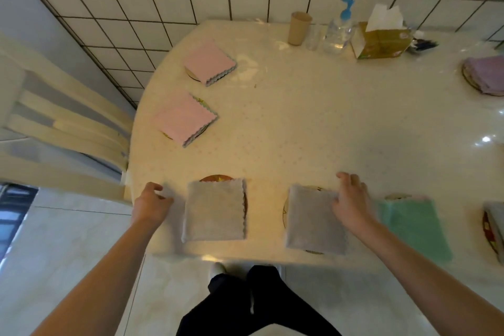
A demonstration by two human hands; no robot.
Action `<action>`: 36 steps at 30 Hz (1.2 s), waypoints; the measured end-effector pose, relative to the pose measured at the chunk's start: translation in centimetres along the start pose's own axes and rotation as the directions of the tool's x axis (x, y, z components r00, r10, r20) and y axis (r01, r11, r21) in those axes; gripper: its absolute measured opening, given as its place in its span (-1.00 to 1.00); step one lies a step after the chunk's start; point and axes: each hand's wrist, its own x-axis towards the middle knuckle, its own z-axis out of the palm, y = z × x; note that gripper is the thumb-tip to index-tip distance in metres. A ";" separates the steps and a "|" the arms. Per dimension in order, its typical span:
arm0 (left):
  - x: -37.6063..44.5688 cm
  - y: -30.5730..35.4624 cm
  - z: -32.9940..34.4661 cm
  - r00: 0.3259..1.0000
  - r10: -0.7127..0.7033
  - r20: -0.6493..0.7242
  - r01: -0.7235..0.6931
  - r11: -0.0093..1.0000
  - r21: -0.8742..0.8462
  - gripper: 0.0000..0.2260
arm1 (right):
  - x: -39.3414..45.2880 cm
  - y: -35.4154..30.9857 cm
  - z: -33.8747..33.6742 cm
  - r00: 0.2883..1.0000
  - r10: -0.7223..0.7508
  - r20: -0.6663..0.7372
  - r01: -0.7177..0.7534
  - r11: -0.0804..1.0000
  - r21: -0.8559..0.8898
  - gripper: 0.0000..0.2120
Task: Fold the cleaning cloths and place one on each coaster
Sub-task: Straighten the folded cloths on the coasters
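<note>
Two folded grey cloths lie at the table's near edge. The left grey cloth (215,210) covers a round coaster (216,178) whose rim peeks out on top. The right grey cloth (313,219) covers another coaster (285,213). My right hand (351,200) rests on that cloth's right edge, fingers spread. My left hand (152,202) hovers left of the left grey cloth, fingers curled, holding nothing. Further folded cloths sit on coasters: two pink cloths (209,64) (186,117) at the left, a green cloth (414,229) at the right, a purple cloth (485,73) far right.
At the table's back stand a brown cup (299,27), a clear pump bottle (338,33) and a tissue box (381,41). Another cloth on a coaster (495,229) sits at the right frame edge. A cream chair (62,123) stands left of the table. Tiled wall behind.
</note>
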 end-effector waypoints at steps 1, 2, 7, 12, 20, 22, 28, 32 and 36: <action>0.4 0.4 -0.3 1.000 0.017 -0.011 -0.017 1.000 -0.016 -0.67 | 0.6 -1.1 -0.6 0.999 -0.033 0.001 0.033 0.999 0.024 -0.52; 0.8 1.2 -0.7 1.000 0.023 -0.020 -0.023 0.999 -0.038 -0.68 | 1.4 -2.5 -1.0 0.998 -0.065 0.002 0.065 0.996 0.053 -0.54; 5.1 4.7 -2.7 0.995 0.099 -0.011 -0.099 0.976 -0.196 -0.77 | 5.8 -10.5 -1.4 0.976 -0.213 0.033 0.204 0.962 0.179 -0.62; 12.2 8.8 -5.7 0.980 0.192 0.047 -0.171 0.944 -0.283 -0.87 | 10.1 -20.1 -0.9 0.950 -0.304 0.067 0.274 0.919 0.283 -0.68; 21.5 14.6 -9.0 0.957 0.281 0.072 -0.264 0.947 -0.184 -0.81 | 15.6 -33.1 1.1 0.978 -0.173 0.115 0.109 0.899 0.424 -0.68; 23.5 15.6 -9.2 0.952 0.276 0.133 -0.240 0.941 -0.240 -0.85 | 17.1 -35.0 1.2 0.982 -0.138 0.130 0.073 0.906 0.417 -0.66; 26.1 20.1 -8.2 0.933 0.241 0.267 -0.113 0.901 -0.418 -0.93 | 20.8 -37.8 2.1 0.953 -0.083 0.292 -0.014 0.950 0.313 -0.64; 27.5 23.4 -6.8 0.935 0.230 0.271 -0.087 0.888 -0.452 -0.85 | 22.1 -38.3 2.9 0.945 -0.070 0.321 0.013 0.984 0.177 -0.59; 29.3 25.9 -4.8 0.953 0.166 0.254 -0.038 0.896 -0.442 -0.87 | 23.0 -38.9 3.4 0.931 -0.050 0.362 -0.006 0.988 0.154 -0.53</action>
